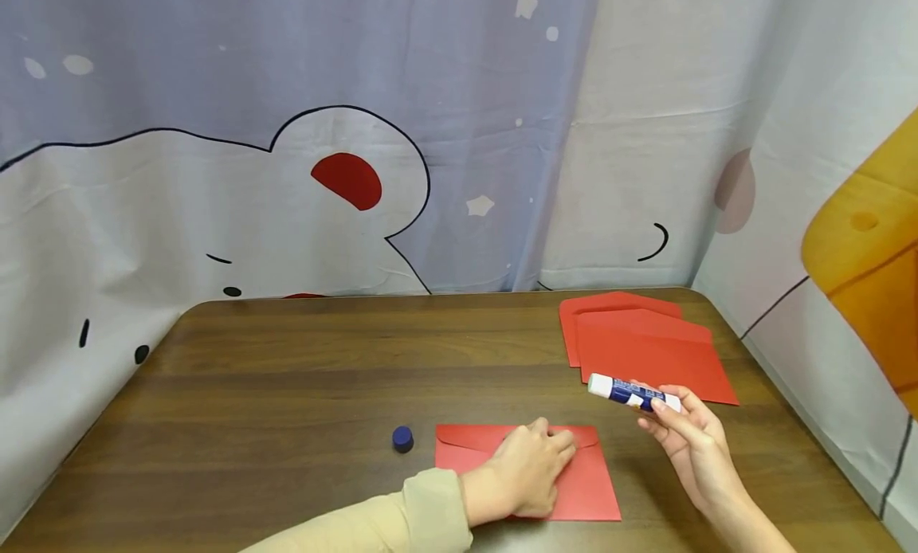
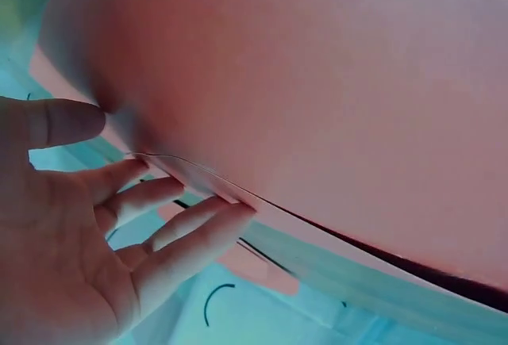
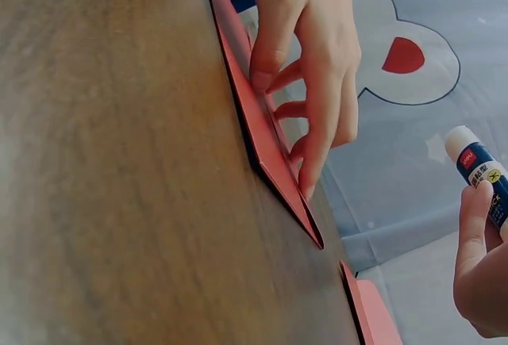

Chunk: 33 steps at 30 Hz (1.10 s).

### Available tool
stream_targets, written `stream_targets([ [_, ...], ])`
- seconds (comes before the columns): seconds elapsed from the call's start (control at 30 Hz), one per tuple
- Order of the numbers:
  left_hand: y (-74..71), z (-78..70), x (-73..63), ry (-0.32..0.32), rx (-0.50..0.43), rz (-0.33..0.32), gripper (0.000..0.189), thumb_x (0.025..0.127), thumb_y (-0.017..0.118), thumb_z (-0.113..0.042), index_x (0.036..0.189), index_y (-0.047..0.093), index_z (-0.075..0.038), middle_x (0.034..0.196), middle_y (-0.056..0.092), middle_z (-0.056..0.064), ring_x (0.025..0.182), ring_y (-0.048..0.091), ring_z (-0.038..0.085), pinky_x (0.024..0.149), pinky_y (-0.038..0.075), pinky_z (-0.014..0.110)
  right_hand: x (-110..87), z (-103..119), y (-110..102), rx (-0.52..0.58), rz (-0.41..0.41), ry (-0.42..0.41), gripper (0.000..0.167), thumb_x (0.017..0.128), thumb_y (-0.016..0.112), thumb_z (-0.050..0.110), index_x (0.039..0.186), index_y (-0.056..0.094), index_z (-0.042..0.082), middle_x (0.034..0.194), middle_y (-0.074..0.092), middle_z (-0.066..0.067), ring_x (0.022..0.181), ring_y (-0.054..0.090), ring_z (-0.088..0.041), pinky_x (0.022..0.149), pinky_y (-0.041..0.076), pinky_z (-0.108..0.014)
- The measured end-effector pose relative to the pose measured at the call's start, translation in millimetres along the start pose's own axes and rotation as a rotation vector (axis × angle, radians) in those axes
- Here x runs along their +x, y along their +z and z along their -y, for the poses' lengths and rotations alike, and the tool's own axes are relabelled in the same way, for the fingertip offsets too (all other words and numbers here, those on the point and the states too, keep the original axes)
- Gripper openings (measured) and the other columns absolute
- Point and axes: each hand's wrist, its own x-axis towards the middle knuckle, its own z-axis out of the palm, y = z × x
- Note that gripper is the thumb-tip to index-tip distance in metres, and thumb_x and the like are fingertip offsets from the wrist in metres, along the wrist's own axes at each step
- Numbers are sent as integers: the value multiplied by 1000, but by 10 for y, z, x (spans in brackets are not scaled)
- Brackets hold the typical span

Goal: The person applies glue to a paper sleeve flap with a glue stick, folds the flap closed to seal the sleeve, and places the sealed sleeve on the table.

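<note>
A red envelope (image 1: 584, 485) lies on the wooden table with its flap (image 1: 473, 436) along the far side. My left hand (image 1: 527, 469) rests on it, fingertips on the flap. In the left wrist view, the left fingers (image 2: 190, 242) reach out along the flap's edge and the thumb touches the red paper. My right hand (image 1: 699, 449) holds an uncapped glue stick (image 1: 631, 394) above the table, to the right of the envelope. The glue stick has a blue label, and its white end points left. A blue cap (image 1: 403, 439) stands on the table left of the envelope.
Two more red envelopes (image 1: 656, 354) overlap at the table's back right corner. A printed curtain (image 1: 488, 139) hangs behind the table (image 1: 301, 362) and along its sides.
</note>
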Motion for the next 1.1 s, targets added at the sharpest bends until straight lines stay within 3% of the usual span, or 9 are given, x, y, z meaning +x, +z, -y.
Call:
stream_targets([
  [0.13, -10, -14, 16, -1, 14, 29, 57, 89, 49, -49, 144, 41, -36, 137, 44, -23, 86, 47, 10, 42, 36, 22, 20, -1, 4, 14, -19, -17, 33, 97, 30, -12, 107, 58, 4, 116, 69, -9, 101, 69, -17, 81, 55, -23],
  [0.23, -19, -39, 26, -2, 76, 31, 53, 91, 44, -53, 142, 43, -37, 138, 43, -22, 87, 47, 11, 39, 35, 23, 30, -5, 15, 15, -21, -44, 35, 96, 30, -13, 107, 60, 4, 115, 69, -10, 100, 69, -18, 82, 55, -23],
  [0.43, -29, -65, 75, 41, 90, -31, 46, 94, 40, -59, 127, 58, -32, 131, 49, -13, 105, 48, 7, 52, 46, 20, 22, -12, 5, 27, -13, -72, 36, 96, 31, -15, 109, 60, 1, 113, 69, -10, 99, 69, -19, 82, 55, -24],
  [0.6, 8, -69, 118, 80, 107, -42, 52, 92, 40, -60, 133, 53, -29, 129, 48, -15, 103, 47, 6, 59, 45, 18, 8, -18, -4, 10, -19, -72, 36, 96, 31, -15, 109, 60, 1, 113, 69, -10, 99, 69, -17, 82, 55, -24],
  [0.77, -18, -80, 161, 78, 132, 1, 61, 90, 40, -62, 144, 41, -34, 132, 43, -21, 96, 43, 8, 54, 38, 19, 13, -27, 4, -19, -26, -68, 35, 96, 32, -14, 109, 60, 2, 113, 69, -8, 99, 68, -15, 82, 55, -23],
  [0.9, -46, -92, 180, 60, 147, 42, 62, 89, 40, -63, 145, 38, -36, 131, 41, -21, 94, 41, 8, 51, 37, 19, 11, -28, 11, -41, -33, -61, 35, 96, 32, -14, 108, 60, 3, 113, 70, -7, 98, 67, -14, 81, 55, -23],
  [1.1, -39, -99, 197, 45, 109, 47, 63, 87, 43, -63, 144, 39, -35, 127, 41, -22, 96, 41, 8, 52, 35, 19, 6, -35, 16, -18, -18, -65, 34, 96, 32, -14, 108, 60, 2, 113, 69, -8, 98, 68, -15, 82, 55, -23],
])
